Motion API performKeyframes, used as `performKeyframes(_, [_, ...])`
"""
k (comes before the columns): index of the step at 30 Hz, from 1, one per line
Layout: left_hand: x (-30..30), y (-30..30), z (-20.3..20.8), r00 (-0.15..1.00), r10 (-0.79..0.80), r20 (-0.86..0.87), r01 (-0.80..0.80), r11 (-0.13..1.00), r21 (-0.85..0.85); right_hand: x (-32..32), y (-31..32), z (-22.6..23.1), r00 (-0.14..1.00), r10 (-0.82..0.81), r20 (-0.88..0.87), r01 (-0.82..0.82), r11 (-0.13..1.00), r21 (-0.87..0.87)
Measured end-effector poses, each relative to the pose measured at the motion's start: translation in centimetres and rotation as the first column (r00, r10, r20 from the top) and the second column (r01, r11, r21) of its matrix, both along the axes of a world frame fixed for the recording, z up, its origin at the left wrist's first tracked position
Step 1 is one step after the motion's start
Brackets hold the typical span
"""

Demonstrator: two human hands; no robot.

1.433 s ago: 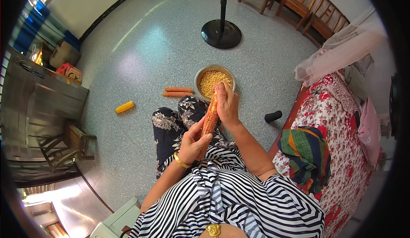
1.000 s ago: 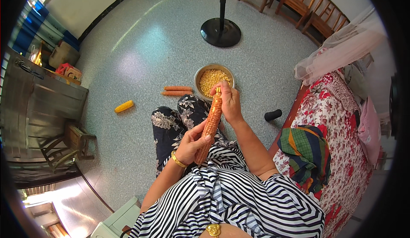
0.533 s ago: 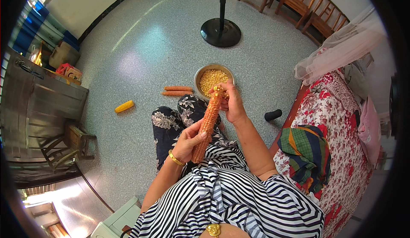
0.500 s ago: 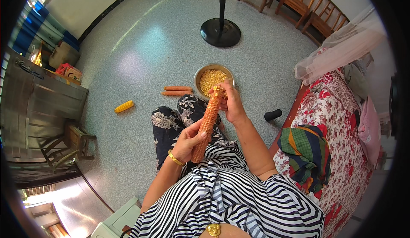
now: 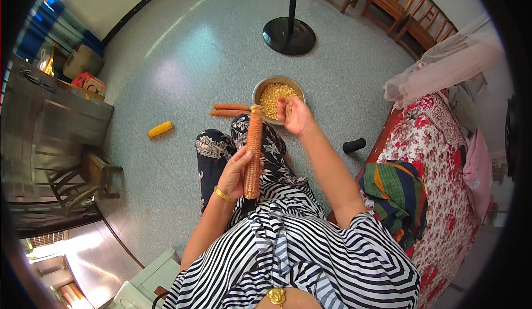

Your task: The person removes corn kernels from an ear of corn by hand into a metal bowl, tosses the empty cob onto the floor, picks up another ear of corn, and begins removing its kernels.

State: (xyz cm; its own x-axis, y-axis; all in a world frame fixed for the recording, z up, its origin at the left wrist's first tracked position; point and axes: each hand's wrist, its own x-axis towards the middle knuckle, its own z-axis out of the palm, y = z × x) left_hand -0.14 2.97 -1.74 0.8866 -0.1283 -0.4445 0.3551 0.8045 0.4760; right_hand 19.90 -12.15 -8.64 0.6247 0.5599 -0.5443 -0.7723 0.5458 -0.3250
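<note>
My left hand is wrapped round a mostly stripped corn cob, held nearly upright over my lap. A few yellow kernels remain at the cob's far tip. My right hand is apart from the cob, over the near right side of a metal bowl of loose corn kernels. Its fingers are loosely curled and somewhat apart, slightly blurred, with nothing plainly in them. Left of the bowl, two bare cobs lie on the floor. Farther left lies an ear of corn full of yellow kernels.
A black round stand base is beyond the bowl. Wooden chairs line the far right wall. To my right is a bed with a floral cover and a striped cloth. A small wooden chair stands left.
My right hand has let go of the cob's far end and moved slightly right, over the bowl. My left hand has tilted the cob more upright, its tip shifting left.
</note>
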Motion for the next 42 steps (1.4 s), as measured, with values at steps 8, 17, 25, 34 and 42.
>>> performKeyframes(8, [-0.1, 1.2, -0.9, 0.951, 0.309, 0.001, -0.309, 0.951, -0.020, 0.1, -1.9, -3.0, 0.979, 0.076, 0.188, 0.065, 0.760, -0.647])
performKeyframes(17, [0.8, 0.9, -1.5, 0.885, 0.462, 0.061, -0.466, 0.875, 0.131, -12.8, 1.5, 6.1, 0.548, 0.624, 0.557, -0.311, 0.770, -0.556])
performKeyframes(25, [0.8, 0.9, -1.7, 0.861, 0.500, 0.090, -0.506, 0.861, 0.059, -13.3, 2.1, 6.7, 0.325, 0.690, 0.647, -0.232, 0.721, -0.653])
performKeyframes(34, [3.7, 3.6, 1.3, 0.857, 0.514, -0.034, -0.473, 0.811, 0.345, -7.0, 3.1, 7.3, 0.580, 0.596, 0.555, -0.240, 0.777, -0.583])
performKeyframes(42, [6.8, 16.1, 0.6, 0.796, 0.591, 0.127, -0.575, 0.675, 0.462, 1.7, 8.2, 4.2, 0.501, 0.741, 0.447, -0.182, 0.595, -0.783])
